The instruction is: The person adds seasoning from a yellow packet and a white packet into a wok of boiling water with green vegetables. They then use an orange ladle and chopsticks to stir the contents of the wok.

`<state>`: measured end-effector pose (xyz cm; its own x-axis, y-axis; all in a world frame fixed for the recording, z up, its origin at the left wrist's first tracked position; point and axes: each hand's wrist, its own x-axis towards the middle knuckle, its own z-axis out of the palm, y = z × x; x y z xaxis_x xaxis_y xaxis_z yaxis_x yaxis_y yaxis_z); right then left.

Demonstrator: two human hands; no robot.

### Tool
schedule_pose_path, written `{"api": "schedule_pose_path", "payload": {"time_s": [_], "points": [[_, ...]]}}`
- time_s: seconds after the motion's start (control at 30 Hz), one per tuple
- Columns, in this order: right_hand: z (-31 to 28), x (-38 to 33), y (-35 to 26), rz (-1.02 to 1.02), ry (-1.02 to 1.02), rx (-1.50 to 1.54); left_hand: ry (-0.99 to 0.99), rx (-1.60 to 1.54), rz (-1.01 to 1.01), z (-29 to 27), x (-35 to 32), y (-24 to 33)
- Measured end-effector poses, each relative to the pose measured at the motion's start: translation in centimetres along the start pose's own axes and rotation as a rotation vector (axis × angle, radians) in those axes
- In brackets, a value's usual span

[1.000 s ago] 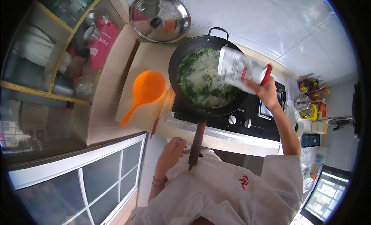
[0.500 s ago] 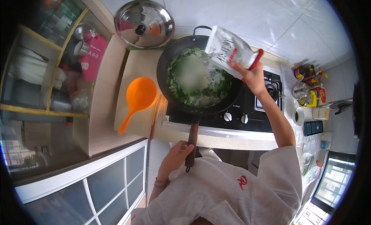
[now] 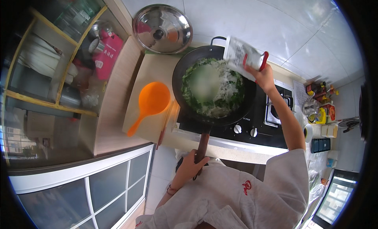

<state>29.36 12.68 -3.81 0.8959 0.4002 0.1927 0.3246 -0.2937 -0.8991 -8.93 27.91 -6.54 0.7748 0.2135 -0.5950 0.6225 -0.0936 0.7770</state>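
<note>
A dark wok sits on the black gas stove, holding bubbling liquid with green leafy vegetables; steam blurs its middle. My left hand is closed around the wok's wooden handle, its thumb lying across it. Above the wok's far right rim, my right hand grips a silver seasoning pouch with red edging. The pouch is tilted with one end toward the wok; I cannot make out whether anything is falling from it.
An orange ladle lies on the counter left of the wok. Behind it, a steel lid leans on the tiled wall. Right of the wok are a second burner, stove knobs and several condiment bottles. A glass-fronted cabinet stands left.
My left hand has closed more firmly around the wok handle. The pouch in my right hand has turned, showing its face at a steeper slant. The whole view has shifted slightly.
</note>
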Motion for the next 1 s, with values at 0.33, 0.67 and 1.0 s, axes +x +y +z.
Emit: {"api": "schedule_pose_path", "payload": {"time_s": [0.33,0.67,1.0], "points": [[-4.3,-4.1,0.6,0.087,0.084,-0.121,0.015,0.027,0.028,-0.8,0.1,0.5],[2.9,-6.1,-4.5,0.001,0.29,0.844,0.277,-0.18,0.436,-7.9,-1.2,-0.2],[8.1,-8.6,-7.5,0.037,0.472,1.263,0.038,-0.261,0.483,-11.7,-5.2,-3.8]]}}
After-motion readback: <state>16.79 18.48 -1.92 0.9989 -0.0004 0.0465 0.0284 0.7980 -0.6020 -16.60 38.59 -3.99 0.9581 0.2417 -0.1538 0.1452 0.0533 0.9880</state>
